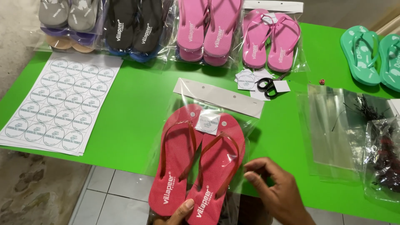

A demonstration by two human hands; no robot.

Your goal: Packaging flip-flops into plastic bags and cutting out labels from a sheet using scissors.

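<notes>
Two hands work at the near edge of a green worktop (137, 100). The left hand (180, 212) shows only a thumb and part of the palm at the bottom of the view; the thumb presses on the heel end of a pair of red flip-flops (196, 162), between the two soles. Whether its other fingers close underneath cannot be told. The right hand (277, 187) sits just right of the pair, fingers curled and pinched on the edge of the clear plastic bag (246, 137) that encloses the flip-flops. The bagged pair lies toes far, heels near, with the heels overhanging the near edge of the worktop above a tiled floor (112, 196). A small white label (207, 123) lies at the toe end, and a white header card (218, 96) closes the far end of the bag.

At the left, a sheet of round stickers (62, 102) lies flat. Along the far edge, left to right: a bagged stack of grey flip-flops (68, 14), bagged black flip-flops (133, 27), bagged pink flip-flops (206, 29) and a second, single pink pair (271, 39) in its own bag. Black-handled scissors (268, 85) rest on cut labels just near that pair. Unbagged green flip-flops (371, 56) lie at the far right. A pile of empty clear bags (333, 129) and a bag of black ties (383, 154) occupy the right side.
</notes>
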